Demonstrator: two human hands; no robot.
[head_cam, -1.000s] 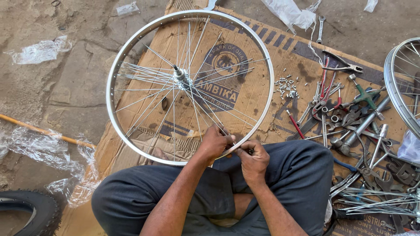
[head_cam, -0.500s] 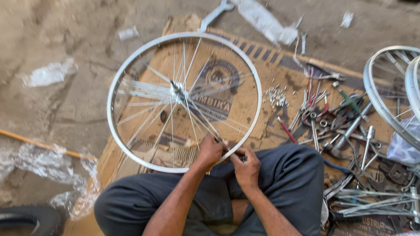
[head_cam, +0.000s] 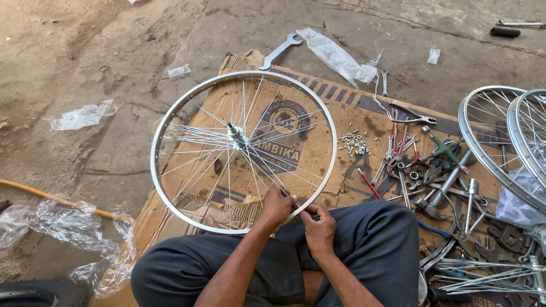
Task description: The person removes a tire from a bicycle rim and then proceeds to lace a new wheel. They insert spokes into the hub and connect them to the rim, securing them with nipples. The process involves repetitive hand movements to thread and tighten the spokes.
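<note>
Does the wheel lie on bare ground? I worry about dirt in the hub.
No, the wheel lies on flattened cardboard.

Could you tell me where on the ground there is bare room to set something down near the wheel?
Bare cardboard lies between the wheel rim and the small pile of nipples. Open concrete spreads left of the wheel, between the plastic scrap and the orange rod. The right side is crowded with the tool heap and spare rims.

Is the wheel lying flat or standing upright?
Flat, roughly: the wheel lies over the cardboard, near edge at the person's knees, where the left hand and right hand meet it.
</note>
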